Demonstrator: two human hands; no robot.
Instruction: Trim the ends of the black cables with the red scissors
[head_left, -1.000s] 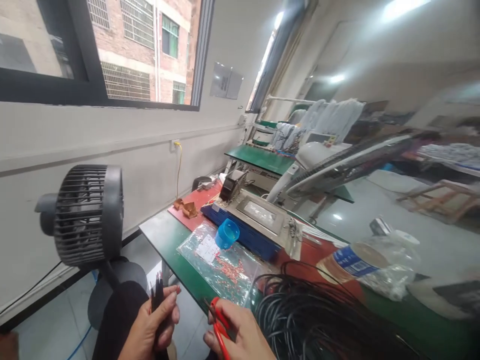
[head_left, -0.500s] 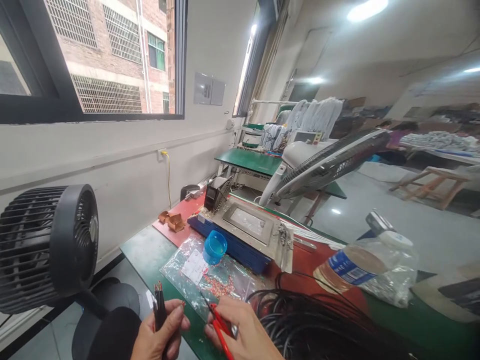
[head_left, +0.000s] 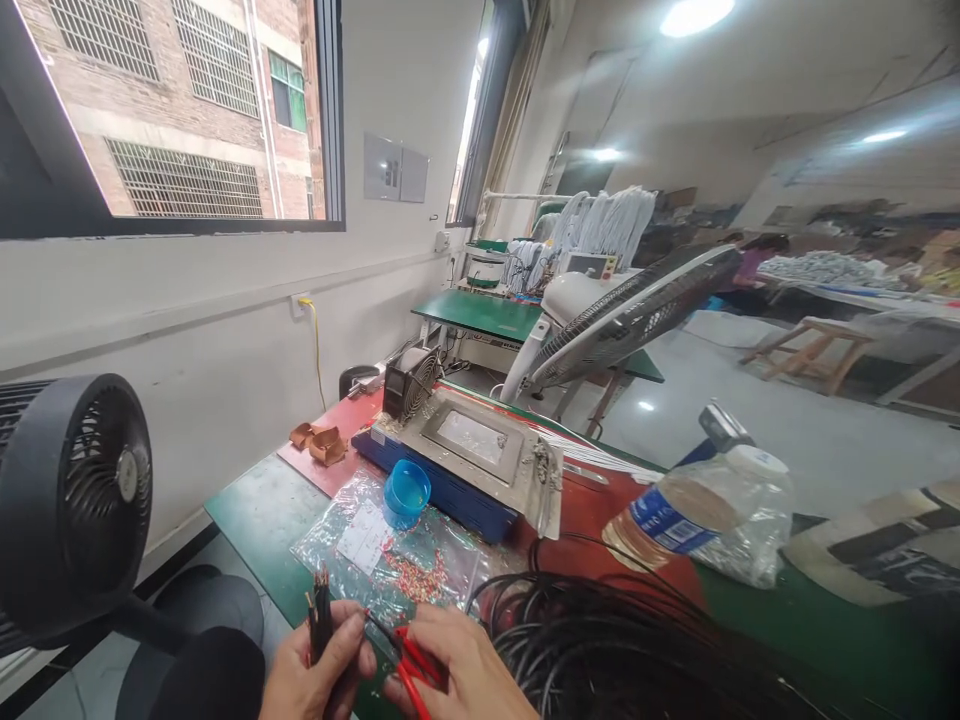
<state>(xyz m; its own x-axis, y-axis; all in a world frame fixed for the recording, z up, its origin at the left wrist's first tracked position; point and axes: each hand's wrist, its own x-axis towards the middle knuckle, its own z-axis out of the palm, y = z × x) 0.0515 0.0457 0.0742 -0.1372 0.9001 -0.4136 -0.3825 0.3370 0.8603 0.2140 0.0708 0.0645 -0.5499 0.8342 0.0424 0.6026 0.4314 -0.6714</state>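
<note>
My left hand (head_left: pixel 328 655) is closed around a bundle of black cables (head_left: pixel 321 610), whose stripped copper-coloured ends point up. Between its thumb and fingertip a tiny red end (head_left: pixel 367 613) sticks out. My right hand (head_left: pixel 457 655) grips a slim pair of red-handled pliers (head_left: pixel 411 665). Their thin dark tips reach the red end at my left fingertips; whether they touch it I cannot make out. Just beyond my hands, small red and orange pieces (head_left: pixel 420 578) lie scattered on a clear plastic bag (head_left: pixel 319 545). A blue cup (head_left: pixel 406 495) stands on the bag.
A blue-sided machine with a metal top plate (head_left: pixel 457 455) sits behind the cup. Coiled black cable (head_left: pixel 600 650) covers the bench on the right, below a large plastic bottle (head_left: pixel 667 525). A black fan (head_left: pixel 82 480) stands at left. Another person (head_left: pixel 750 262) is far off.
The pliers' tips have moved left, up to the red end at my left fingertips. My view has turned a little to the right. The left hand keeps its hold on the cables.
</note>
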